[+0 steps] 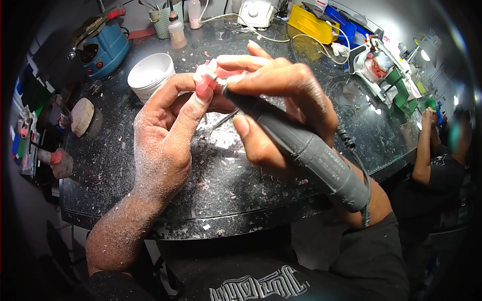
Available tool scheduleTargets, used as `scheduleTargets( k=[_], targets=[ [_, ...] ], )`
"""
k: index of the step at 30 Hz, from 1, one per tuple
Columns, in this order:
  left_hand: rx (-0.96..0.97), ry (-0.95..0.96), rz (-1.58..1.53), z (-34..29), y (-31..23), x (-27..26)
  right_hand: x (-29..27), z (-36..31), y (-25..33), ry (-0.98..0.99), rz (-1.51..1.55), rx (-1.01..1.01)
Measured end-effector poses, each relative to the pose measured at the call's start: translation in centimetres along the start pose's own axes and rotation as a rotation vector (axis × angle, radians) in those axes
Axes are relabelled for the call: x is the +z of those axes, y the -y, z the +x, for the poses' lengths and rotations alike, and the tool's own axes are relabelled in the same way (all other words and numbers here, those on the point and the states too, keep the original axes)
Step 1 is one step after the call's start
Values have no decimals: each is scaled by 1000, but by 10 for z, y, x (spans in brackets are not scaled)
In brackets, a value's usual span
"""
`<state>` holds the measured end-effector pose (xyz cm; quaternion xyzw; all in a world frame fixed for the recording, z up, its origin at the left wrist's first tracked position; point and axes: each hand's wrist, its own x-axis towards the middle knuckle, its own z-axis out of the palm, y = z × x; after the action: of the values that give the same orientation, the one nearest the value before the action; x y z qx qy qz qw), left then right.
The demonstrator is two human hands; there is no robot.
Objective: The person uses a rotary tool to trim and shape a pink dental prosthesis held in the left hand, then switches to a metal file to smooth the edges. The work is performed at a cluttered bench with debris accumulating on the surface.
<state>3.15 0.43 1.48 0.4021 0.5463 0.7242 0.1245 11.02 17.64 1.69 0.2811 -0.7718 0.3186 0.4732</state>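
Note:
My left hand (163,125), dusted with pale powder, pinches a small pink and whitish denture (204,86) between thumb and fingers. Much of the denture is hidden by the fingers. My right hand (293,95) is wrapped round a dark grey rotary handpiece (306,150), held slantwise like a pen. Its narrow metal tip points up and left and meets the denture, or lies very close to it. A coiled black cord (346,138) runs beside the handpiece's rear end. Both hands are above the tabletop.
Powder and pink shavings cover the dark table (135,185). Behind my left hand stands a white tub (150,75). Further back are a blue machine (104,50), a dropper bottle (176,32), a white control box (256,13) and a yellow bin (312,24). Another person (442,155) is at far right.

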Motion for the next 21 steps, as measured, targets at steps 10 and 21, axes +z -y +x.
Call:
scheduleTargets(
  k=[10, 21],
  targets=[
    [78, -23, 129, -1, -2, -1, -1, 2, 3, 20, 9, 11],
    [106, -21, 251, -2, -1, -6, 0, 4, 4, -29, -9, 48]
  ],
)
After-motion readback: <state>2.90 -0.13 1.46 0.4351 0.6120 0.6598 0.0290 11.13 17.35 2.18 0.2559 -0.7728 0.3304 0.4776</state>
